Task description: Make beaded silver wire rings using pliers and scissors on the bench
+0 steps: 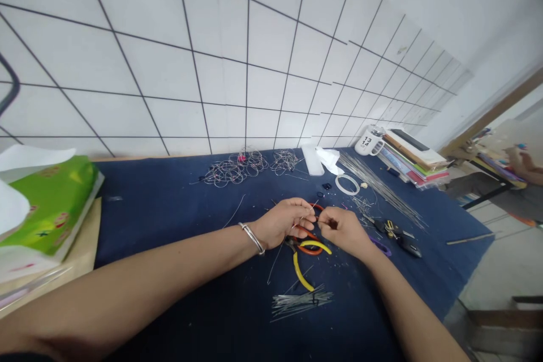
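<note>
My left hand (288, 219) is closed in a pinch around a thin metal wire (314, 206), whose end sticks out past the fingertips. Close beside it, my right hand (343, 228) is also pinched shut at the wire; its fingertips hide the exact grip. Under the hands lie yellow-handled pliers (302, 274) with their handles spread, and an orange-handled tool (311, 250) partly covered by my fingers. Nearer to me is a bundle of short straight wires (299, 302). A single bent wire (275, 264) hangs or lies below my left hand; which, I cannot tell.
Coiled wire loops (233, 169) lie by the tiled wall. Long straight wires (382, 186), a white ring (347, 185), keys (392, 229) and a mug (368, 141) are to the right, with stacked books (418, 158) behind. A green tissue pack (55, 203) stands at left.
</note>
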Tool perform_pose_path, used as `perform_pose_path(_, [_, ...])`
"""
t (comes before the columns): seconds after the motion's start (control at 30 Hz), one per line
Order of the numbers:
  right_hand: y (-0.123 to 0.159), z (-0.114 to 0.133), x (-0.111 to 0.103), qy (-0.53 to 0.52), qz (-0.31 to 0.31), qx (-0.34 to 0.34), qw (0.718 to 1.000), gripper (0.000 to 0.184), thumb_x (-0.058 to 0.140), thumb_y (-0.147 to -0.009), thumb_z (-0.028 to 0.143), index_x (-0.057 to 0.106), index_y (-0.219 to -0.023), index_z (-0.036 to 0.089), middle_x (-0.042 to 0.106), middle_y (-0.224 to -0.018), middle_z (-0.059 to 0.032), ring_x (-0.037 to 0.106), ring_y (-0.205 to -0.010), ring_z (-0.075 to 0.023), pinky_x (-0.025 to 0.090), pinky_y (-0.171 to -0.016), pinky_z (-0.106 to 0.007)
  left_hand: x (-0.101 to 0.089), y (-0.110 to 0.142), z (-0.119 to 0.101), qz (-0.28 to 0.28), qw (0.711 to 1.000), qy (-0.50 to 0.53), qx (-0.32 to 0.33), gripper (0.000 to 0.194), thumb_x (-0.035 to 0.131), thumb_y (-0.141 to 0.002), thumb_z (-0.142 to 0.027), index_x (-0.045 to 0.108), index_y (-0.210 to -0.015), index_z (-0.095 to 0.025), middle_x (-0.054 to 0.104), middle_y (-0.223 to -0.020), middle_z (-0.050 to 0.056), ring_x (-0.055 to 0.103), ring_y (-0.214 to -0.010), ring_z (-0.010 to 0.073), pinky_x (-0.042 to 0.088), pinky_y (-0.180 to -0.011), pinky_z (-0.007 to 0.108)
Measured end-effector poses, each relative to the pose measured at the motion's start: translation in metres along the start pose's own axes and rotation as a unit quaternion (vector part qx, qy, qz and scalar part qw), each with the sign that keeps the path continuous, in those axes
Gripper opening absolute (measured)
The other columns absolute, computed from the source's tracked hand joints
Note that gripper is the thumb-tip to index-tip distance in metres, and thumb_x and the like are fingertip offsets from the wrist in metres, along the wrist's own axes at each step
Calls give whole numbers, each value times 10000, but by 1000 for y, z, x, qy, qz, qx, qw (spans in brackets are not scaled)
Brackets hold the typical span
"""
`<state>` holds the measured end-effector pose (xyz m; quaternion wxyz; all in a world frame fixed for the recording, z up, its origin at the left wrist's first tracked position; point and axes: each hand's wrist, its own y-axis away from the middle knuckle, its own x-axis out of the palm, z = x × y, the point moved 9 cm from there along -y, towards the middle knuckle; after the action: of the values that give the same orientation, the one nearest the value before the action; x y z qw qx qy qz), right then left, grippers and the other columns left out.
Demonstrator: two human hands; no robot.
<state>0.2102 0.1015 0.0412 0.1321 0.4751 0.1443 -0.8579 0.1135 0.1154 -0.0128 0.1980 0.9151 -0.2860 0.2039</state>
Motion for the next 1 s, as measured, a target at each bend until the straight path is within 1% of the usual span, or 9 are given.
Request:
perform_pose_path(0.13, [-1, -4, -7, -54, -32, 20, 998, 88, 458, -676, 130, 539, -666, 163, 523, -615, 30, 447, -562, -84, 341, -539, -191, 2, 1, 1, 3, 1000, -3, -3, 187, 605, -699, -266, 542, -826, -144, 607, -855, 66, 579, -638, 99, 465, -504, 200])
perform_pose_path(0.33, [-2, -8, -12, -68, -63, 39, 995, 72, 478, -697, 184, 537, -659, 164, 530, -611, 21, 455, -556, -91, 359, -527, -198, 3, 3, -2, -5, 1000, -14, -9, 188, 613, -692, -273, 540, -803, -140, 605, -818, 61, 569, -620, 95, 460, -505, 204])
perform_pose_path(0.57, [-3, -9, -12, -92, -68, 41, 993, 72, 499, -708, 204, 550, -673, 168, 529, -614, 23, 447, -548, -90, 356, -525, -204, 3, 4, -3, -9, 1000, -23, -10, 160, 597, -705, -263, 546, -795, -141, 601, -809, 53, 560, -609, 86, 457, -515, 211])
perform_pose_path(0.67, [-2, -11, -13, -134, -70, 49, 987, 71, 518, -710, 218, 551, -674, 166, 518, -608, 27, 434, -543, -87, 349, -527, -206, 5, 6, -5, -8, 1000, -27, -11, 162, 601, -700, -263, 547, -786, -137, 601, -805, 55, 561, -614, 88, 457, -522, 212])
perform_pose_path(0.73, [-2, -15, -14, -189, -76, 61, 977, 86, 530, -719, 241, 552, -685, 165, 495, -583, 35, 418, -525, -82, 338, -516, -203, 6, 7, -7, -10, 999, -32, -11, 170, 605, -696, -270, 547, -783, -135, 600, -799, 56, 560, -614, 90, 454, -517, 208])
perform_pose_path(0.83, [0, -23, -17, -294, -102, 89, 946, 126, 532, -741, 286, 540, -705, 165, 464, -534, 48, 398, -489, -77, 323, -499, -201, 10, 10, -10, -12, 999, -46, -1, 183, 600, -699, -286, 548, -793, -137, 595, -799, 55, 545, -587, 81, 431, -481, 185])
perform_pose_path(0.93, [2, -30, -17, -382, -123, 104, 910, 136, 541, -740, 300, 521, -716, 168, 462, -526, 48, 390, -469, -75, 328, -498, -205, 18, 14, -11, 10, 998, -58, 20, 184, 581, -714, -292, 552, -817, -142, 586, -768, 45, 521, -550, 72, 403, -448, 166])
perform_pose_path(1.0, [2, -31, -16, -418, -126, 105, 894, 138, 545, -739, 302, 511, -713, 171, 460, -530, 48, 387, -462, -74, 331, -498, -207, 24, 16, -12, 25, 997, -67, 32, 183, 563, -730, -292, 555, -840, -146, 580, -741, 38, 508, -530, 68, 391, -438, 165])
